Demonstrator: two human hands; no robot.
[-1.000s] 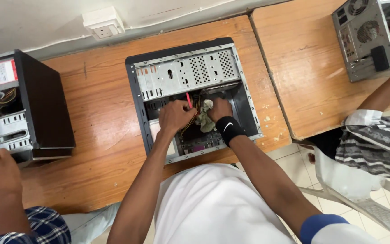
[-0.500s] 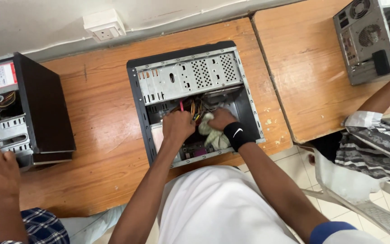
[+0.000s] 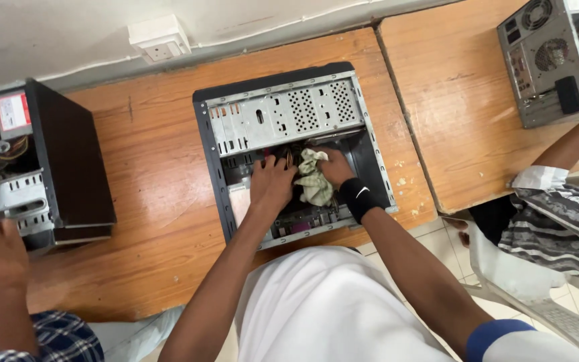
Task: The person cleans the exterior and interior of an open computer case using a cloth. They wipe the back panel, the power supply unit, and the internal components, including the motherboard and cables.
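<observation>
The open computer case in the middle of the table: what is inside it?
Inside the open computer case are a perforated metal drive cage, a circuit board, both hands and a pale green cloth. Hands and cloth hide the parts beneath them.

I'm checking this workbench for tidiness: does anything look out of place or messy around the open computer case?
Yes. Pale crumbs of debris lie scattered on the wooden desk just right of the open computer case. Inside the case, a crumpled pale cloth sits between the left hand and right hand, over the board.
</observation>
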